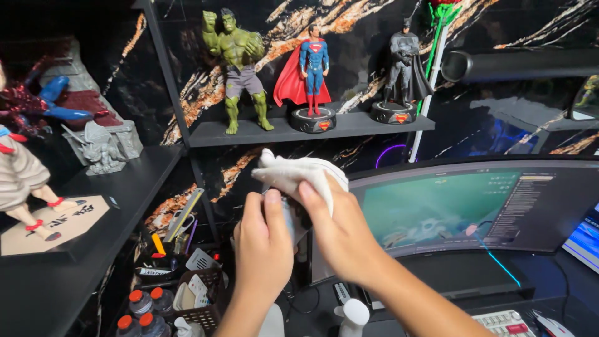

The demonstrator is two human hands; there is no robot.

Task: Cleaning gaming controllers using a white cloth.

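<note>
While we held both hands up in front of the curved monitor (449, 209), our right hand (340, 234) pinched a white cloth (293, 173) over the top of a small object (292, 218) gripped in our left hand (262, 240), fingers curled shut around it. Object stood roughly upright between the hands, mostly hidden, well below the shelf (349, 128) of figurines.

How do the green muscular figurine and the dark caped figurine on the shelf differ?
The green muscular figurine stands straight on the black shelf, one fist raised; the dark caped figurine stands on a round base, arms lowered. The green one is bulkier and bare-chested; the dark one is slimmer and cloaked. Both stand upright.
</note>
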